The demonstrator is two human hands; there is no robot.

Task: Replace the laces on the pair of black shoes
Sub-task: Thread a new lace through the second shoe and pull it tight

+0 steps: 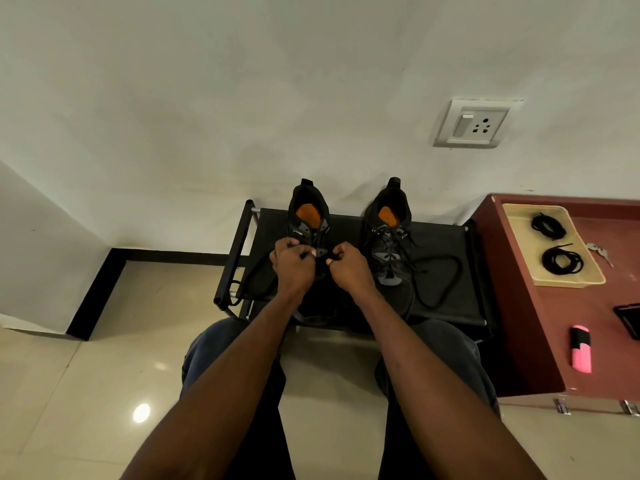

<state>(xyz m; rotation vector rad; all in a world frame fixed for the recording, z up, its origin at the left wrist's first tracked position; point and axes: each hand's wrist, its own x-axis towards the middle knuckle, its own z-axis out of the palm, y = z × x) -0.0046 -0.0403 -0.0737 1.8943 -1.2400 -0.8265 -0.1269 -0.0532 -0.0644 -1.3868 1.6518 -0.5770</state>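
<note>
Two black shoes with orange insoles stand on a black rack (446, 244) against the wall. My left hand (292, 263) and my right hand (348, 268) are both closed over the middle of the left shoe (308, 216), each pinching its black lace; a loop of that lace (242, 289) hangs off the rack's left side. The right shoe (389, 237) is laced, with its loose lace (440, 282) trailing across the rack to the right. Two coiled black laces (561, 259) lie in a beige tray (519, 251) on the cabinet.
A reddish-brown cabinet (595, 341) stands right of the rack, holding the tray, keys (601, 252), a pink and black object (580, 348) and a dark item at the frame's edge. A wall socket (474, 124) is above. My knees are just below the rack, over a glossy tiled floor.
</note>
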